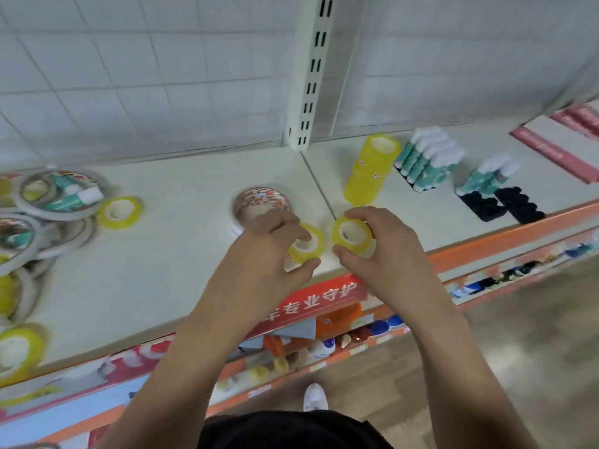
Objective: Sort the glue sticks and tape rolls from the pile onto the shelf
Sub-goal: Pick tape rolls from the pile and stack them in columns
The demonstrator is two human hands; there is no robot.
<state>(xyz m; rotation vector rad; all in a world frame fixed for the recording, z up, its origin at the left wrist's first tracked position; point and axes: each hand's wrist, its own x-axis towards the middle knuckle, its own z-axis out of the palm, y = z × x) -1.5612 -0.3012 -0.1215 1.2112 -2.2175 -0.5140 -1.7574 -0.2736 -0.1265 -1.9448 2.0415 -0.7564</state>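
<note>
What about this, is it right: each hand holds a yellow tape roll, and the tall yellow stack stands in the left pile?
Not quite. In the head view the left hand and right hand each hold a yellow tape roll, but the tall yellow stack stands on the right, beside the glue sticks, not in the pile.

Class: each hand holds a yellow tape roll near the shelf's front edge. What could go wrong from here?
The left hand and right hand grip the left roll and the right roll close to the shelf's front edge; a slip could send one off it.
The stack of yellow rolls is tall; adding another might topple it onto the upright glue sticks beside it.
</note>
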